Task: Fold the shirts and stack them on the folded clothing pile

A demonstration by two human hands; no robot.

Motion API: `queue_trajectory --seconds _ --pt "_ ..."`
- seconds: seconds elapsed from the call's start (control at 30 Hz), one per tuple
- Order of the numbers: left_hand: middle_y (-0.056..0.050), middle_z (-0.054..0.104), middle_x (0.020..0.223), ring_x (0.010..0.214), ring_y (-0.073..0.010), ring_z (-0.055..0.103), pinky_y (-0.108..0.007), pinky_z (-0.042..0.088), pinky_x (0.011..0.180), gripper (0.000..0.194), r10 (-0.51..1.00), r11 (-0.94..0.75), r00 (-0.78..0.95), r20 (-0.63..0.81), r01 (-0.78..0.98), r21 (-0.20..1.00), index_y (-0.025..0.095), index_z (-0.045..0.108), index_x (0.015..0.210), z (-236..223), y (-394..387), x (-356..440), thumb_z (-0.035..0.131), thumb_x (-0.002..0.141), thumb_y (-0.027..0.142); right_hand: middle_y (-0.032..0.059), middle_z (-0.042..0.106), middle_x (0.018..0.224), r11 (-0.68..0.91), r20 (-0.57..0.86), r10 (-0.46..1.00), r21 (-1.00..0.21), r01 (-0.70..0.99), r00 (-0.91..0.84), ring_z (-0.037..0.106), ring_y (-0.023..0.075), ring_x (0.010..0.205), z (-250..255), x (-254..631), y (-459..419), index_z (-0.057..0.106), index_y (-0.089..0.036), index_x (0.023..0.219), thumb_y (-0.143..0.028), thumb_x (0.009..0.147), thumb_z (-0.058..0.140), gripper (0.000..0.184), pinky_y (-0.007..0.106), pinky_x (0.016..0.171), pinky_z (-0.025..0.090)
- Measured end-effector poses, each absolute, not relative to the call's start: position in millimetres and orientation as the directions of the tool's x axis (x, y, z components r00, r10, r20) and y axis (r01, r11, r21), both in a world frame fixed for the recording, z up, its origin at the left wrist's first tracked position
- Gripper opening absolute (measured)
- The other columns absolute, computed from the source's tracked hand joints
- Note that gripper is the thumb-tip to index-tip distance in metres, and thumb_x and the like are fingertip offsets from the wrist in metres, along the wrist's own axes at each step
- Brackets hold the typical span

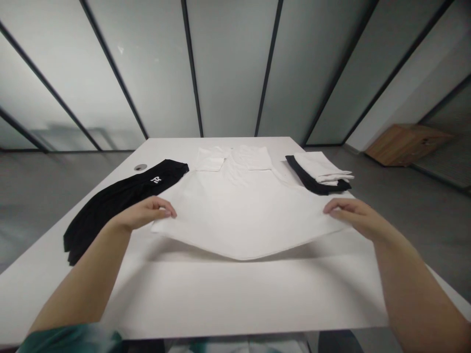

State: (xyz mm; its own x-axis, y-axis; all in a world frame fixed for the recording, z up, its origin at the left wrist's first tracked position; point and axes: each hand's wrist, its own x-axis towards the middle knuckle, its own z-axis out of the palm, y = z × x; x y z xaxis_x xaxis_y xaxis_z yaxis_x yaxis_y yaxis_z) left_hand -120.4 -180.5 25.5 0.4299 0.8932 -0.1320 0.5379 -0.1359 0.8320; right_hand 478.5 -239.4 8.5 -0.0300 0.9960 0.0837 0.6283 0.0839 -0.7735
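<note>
A white T-shirt (239,211) lies spread across the table with its sleeves and neck at the far end. My left hand (149,212) pinches its near left side, and my right hand (351,213) pinches the near right side. Between them the hem is raised off the table and sags in the middle, casting a shadow below. To the left of the shirt, close to my left hand, lies a black garment (121,196) with a small white logo. Past my right hand sits a stack of folded white clothes (324,166) on a folded black garment (312,184).
The white table (250,299) stretches away from me, its near edge just in front of my body. A round cable grommet (140,167) is set in its left side. Frosted glass panels (231,68) stand behind, and a wooden cabinet (405,142) is at the right on the floor.
</note>
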Motion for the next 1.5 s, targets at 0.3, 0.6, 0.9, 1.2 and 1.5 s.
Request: queue_trajectory --seconds 0.3,0.6,0.9,1.2,1.5 --pt "-0.011 0.063 0.135 0.125 -0.0259 0.057 -0.039 0.046 0.1 0.06 0.975 -0.202 0.042 0.217 0.57 0.797 0.023 0.044 0.148 10.3 -60.7 -22.6 0.047 0.09 0.039 0.0073 0.06 0.136 0.075 0.209 0.956 -0.853 0.517 0.207 0.054 0.0247 0.129 6.1 390.1 -74.8 0.039 -0.027 0.149 -0.045 0.096 0.036 0.056 0.039 0.099 0.048" --pt "-0.022 0.06 0.129 0.123 -0.0368 0.053 -0.043 0.042 0.103 0.06 0.967 0.094 -0.129 0.22 0.982 0.164 0.008 0.056 0.13 -54.5 -91.7 -59.0 0.046 0.089 0.05 0.0278 0.051 0.143 -0.263 0.163 0.934 -0.289 0.92 0.319 0.047 0.0415 0.132 -72.7 395.1 -108.1 0.045 -0.004 0.143 -0.046 0.091 0.047 0.067 0.055 0.107 0.036" --pt "-0.011 0.072 0.104 0.097 -0.0264 0.066 -0.032 0.049 0.083 0.031 0.983 0.162 -0.183 0.015 0.902 0.4 0.018 0.066 0.099 -48.1 -92.2 -77.4 0.051 0.081 0.037 0.0136 0.07 0.12 -0.138 0.087 0.979 -0.373 0.918 0.182 0.063 0.0277 0.113 -70.0 425.4 -123.1 0.062 -0.015 0.127 -0.024 0.087 0.048 0.044 0.036 0.097 0.047" --pt "-0.003 0.066 0.069 0.072 -0.0276 0.065 -0.034 0.048 0.066 0.028 0.899 -0.012 0.198 -0.39 0.903 0.429 0.024 0.061 0.065 -27.8 -155.8 -132.0 0.069 0.055 0.049 0.0078 0.073 0.093 -0.024 -0.272 0.958 -0.381 0.924 -0.087 0.068 0.0268 0.085 -50.2 480.9 -215.5 0.07 -0.02 0.111 -0.039 0.078 0.059 0.039 0.033 0.078 0.051" --pt "-0.01 0.072 0.105 0.084 -0.0218 0.069 -0.031 0.051 0.076 0.053 0.988 0.144 -0.094 -0.123 0.853 0.501 0.019 0.049 0.129 -37.5 -106.6 -88.1 0.055 0.081 0.04 0.0087 0.073 0.091 -0.188 -0.067 0.981 -0.581 0.792 0.184 0.066 0.0237 0.087 -44.3 452.4 -161.2 0.067 -0.017 0.102 -0.03 0.08 0.057 0.027 0.031 0.078 0.051"
